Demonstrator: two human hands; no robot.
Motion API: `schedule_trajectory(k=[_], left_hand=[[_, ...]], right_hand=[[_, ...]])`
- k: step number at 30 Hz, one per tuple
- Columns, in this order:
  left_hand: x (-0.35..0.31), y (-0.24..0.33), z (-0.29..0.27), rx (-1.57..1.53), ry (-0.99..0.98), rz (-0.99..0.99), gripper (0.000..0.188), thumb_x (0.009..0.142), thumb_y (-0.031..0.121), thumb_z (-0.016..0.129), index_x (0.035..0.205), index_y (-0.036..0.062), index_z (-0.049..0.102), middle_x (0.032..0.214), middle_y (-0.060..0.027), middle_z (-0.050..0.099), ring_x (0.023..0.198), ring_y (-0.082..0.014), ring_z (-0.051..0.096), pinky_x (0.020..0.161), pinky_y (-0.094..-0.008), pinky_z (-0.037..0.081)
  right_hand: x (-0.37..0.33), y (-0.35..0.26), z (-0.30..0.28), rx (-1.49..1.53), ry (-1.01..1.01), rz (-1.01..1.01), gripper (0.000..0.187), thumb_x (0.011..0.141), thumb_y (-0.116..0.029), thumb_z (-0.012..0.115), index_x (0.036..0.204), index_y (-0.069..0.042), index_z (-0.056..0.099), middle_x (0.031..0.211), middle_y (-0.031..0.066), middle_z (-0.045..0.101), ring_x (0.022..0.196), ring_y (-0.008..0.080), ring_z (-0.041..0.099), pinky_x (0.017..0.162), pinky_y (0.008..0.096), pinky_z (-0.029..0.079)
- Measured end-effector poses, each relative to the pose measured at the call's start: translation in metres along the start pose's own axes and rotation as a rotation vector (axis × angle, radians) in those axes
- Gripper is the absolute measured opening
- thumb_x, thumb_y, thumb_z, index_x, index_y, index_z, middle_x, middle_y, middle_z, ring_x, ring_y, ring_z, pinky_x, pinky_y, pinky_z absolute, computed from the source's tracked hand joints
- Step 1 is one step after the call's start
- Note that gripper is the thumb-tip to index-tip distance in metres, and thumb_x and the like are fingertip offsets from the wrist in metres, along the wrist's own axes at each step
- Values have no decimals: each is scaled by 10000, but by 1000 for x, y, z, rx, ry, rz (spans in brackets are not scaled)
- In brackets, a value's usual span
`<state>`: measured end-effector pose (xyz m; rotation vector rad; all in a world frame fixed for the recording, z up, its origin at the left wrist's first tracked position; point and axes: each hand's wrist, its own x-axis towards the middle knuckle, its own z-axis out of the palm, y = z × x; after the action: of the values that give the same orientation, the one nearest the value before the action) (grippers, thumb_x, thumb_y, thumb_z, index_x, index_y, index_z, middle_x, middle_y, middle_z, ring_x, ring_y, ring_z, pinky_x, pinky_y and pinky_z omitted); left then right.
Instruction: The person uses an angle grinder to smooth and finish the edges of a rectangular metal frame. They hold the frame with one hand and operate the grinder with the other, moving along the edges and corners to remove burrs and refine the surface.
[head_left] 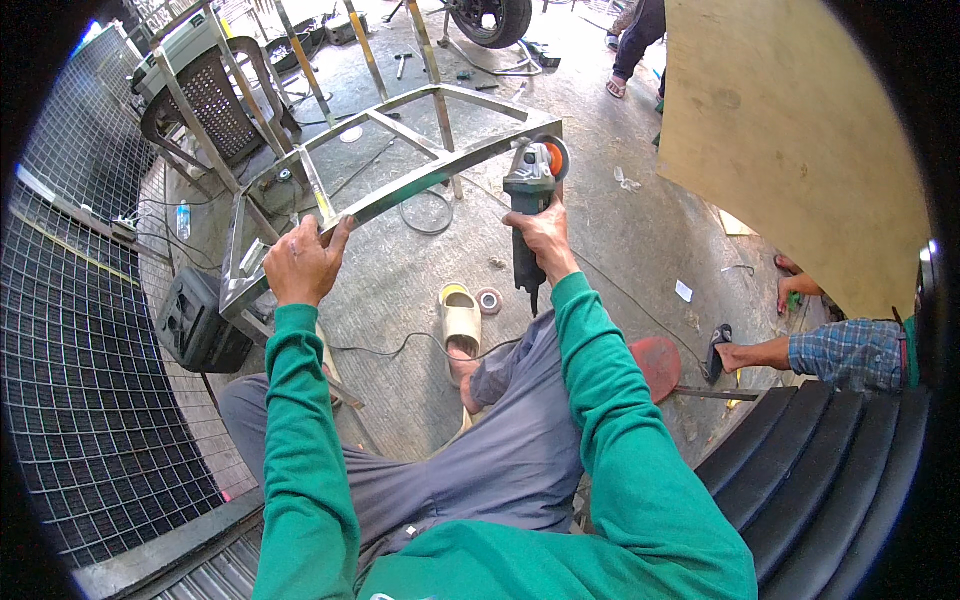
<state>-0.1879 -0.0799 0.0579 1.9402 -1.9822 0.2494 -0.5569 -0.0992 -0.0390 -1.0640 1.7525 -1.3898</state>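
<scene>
Grinder [528, 195] is gripped by right hand [545, 235], frame [450, 171] by left hand [304, 262]; kickback could be caused by disc [556, 158] beyond right hand snagging.

This is a metalworking workshop: the right hand [543, 235] holds an angle grinder [530, 195], and the left hand [303, 265] rests on a bare metal frame [430, 181]. Beyond both hands, a hammer [402, 63] lies on the concrete floor [610, 235] and a tyred wheel [514, 22] stands, probably a motorcycle's, though the view cuts it off. Wire mesh [75, 390] rises left of the left hand.
</scene>
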Motion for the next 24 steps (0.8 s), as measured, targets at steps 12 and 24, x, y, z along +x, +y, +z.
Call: schedule_trajectory(k=[12, 24], left_hand=[[-1, 0, 0, 8, 29, 10, 635, 972, 697, 596, 786, 93, 650, 767, -149, 732, 720, -366, 738, 640, -505, 556], [-2, -1, -3, 4, 2, 5, 640, 979, 703, 579, 792, 95, 649, 757, -146, 728, 712, -368, 735, 645, -503, 555]], right_hand=[[12, 9, -1, -131, -33, 26, 685, 613, -198, 906, 1221, -21, 645, 1102, 142, 760, 1001, 270, 739, 929, 375, 579], [13, 5, -7, -266, -5, 11, 680, 613, -201, 908, 1222, -29, 659, 1110, 159, 768, 1032, 293, 749, 934, 393, 584]])
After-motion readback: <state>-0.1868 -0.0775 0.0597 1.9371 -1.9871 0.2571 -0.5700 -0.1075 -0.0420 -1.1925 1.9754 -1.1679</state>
